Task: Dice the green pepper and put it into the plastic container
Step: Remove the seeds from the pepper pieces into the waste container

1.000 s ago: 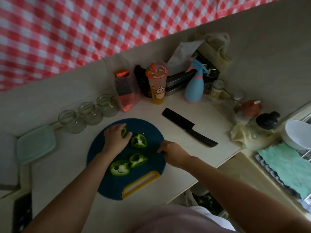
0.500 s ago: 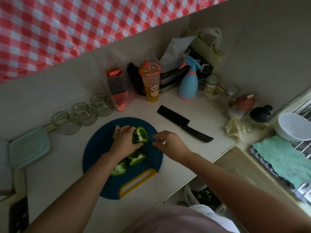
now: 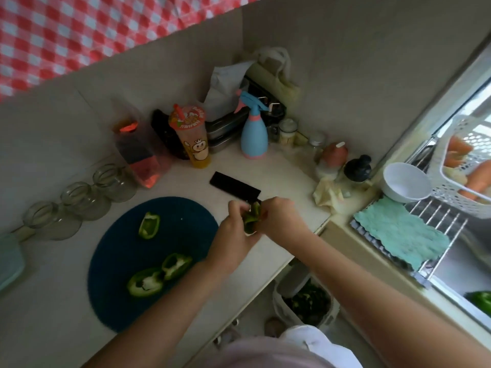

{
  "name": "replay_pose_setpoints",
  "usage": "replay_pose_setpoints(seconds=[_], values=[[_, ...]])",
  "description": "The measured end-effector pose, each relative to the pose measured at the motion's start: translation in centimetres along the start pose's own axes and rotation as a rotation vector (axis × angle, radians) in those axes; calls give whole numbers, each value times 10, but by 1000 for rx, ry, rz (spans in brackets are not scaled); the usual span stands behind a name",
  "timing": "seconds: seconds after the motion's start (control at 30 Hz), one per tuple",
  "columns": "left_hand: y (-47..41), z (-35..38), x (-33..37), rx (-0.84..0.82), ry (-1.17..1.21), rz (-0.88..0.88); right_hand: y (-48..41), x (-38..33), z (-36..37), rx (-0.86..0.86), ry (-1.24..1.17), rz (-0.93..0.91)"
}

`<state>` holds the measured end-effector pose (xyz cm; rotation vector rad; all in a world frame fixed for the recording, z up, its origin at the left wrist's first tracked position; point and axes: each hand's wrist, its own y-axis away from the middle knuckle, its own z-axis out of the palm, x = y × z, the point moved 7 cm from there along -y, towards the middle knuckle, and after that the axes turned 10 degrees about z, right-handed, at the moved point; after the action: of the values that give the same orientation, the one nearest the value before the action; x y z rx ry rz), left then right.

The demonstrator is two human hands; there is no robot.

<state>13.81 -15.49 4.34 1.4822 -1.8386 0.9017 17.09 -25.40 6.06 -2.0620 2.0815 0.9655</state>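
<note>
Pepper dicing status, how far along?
Early. Done: the pepper is split into large pieces, and three pepper pieces lie on the cutting board. In hand: the left hand and right hand both grip a fourth pepper piece off the board, possibly cleaning it. Left: all the dicing. The knife lies on the counter, and nothing diced is ready for the teal container.

Spray bottle (image 3: 253, 136) near cartoon cup (image 3: 192, 140); three glass jars (image 3: 82, 199) by wall; white bowl (image 3: 405, 181) near teal cloth (image 3: 398, 232).
</note>
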Motion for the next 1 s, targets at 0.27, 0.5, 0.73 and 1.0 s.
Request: replay_pose_setpoints(seconds=[0.27, 0.5, 0.73, 1.0], values=[[-5, 58, 15, -320, 204, -80, 9, 63, -6, 16, 294, 125], [8, 105, 26, -382, 240, -113, 19, 110, 2, 8, 249, 267], [20, 138, 36, -456, 230, -108, 36, 147, 12, -18, 202, 331], [26, 148, 29, -494, 245, -112, 46, 161, 18, 15, 107, 323]])
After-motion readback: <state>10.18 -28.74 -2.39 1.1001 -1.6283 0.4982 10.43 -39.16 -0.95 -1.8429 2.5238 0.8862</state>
